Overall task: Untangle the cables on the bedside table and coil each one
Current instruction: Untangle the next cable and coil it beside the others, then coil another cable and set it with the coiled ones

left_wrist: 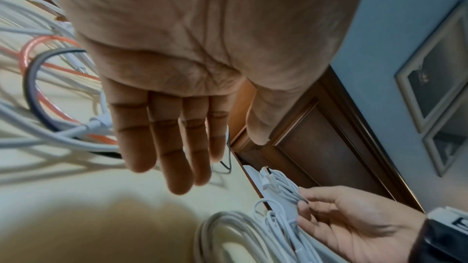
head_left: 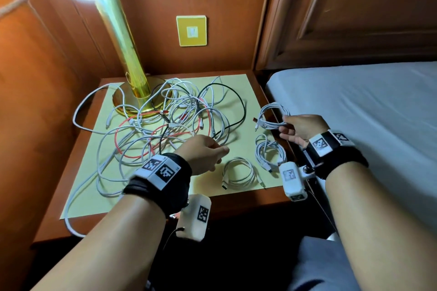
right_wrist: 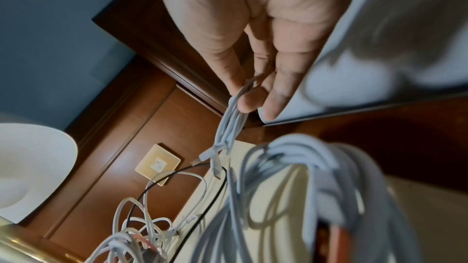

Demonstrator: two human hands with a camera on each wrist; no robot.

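A tangle of white, red and black cables [head_left: 175, 120] sprawls over the yellow paper mat [head_left: 94, 205] on the bedside table [head_left: 248, 201]. My left hand [head_left: 222, 151] hovers at the tangle's near right edge, fingers [left_wrist: 177, 167] straight, holding nothing. My right hand [head_left: 286, 129] pinches a coiled white cable [head_left: 272, 112] between thumb and fingers [right_wrist: 250, 99] at the table's right edge; its plug ends dangle [right_wrist: 210, 155]. Two more coiled white cables lie on the mat, one [head_left: 268, 151] just below the held coil, one [head_left: 238, 172] near the front edge.
A gold lamp [head_left: 139, 97] stands at the back left of the table, with cables looped round its base. A bed with a grey sheet [head_left: 354, 113] adjoins the right side. Wood panelling with a yellow switch plate [head_left: 191, 30] is behind. One white cable hangs over the table's front left [head_left: 71, 227].
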